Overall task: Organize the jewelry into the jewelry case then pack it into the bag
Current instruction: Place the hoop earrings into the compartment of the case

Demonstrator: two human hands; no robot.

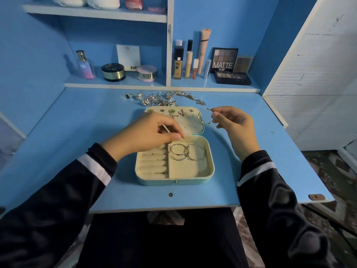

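I am partway through the sorting. The jewelry case (174, 182) lies open in the middle of the desk (77, 132), with its lid (193, 125) flat at 12 o'clock, so both halves are easy to reach. Small studs are pinned in the lid. My left hand (152, 132) is closed in a pinch on the top edge of the big hoops (186, 151) in the wide pocket at 3 o'clock of the case. I think this keeps them flat and in a neat row. My right hand (231, 120) pinches a loose hoop (205, 123) in the air by the lid's right edge, ready to go in next. The pile of rings and chains (164, 98) waits at 12 o'clock, just past the lid. I see no bag.
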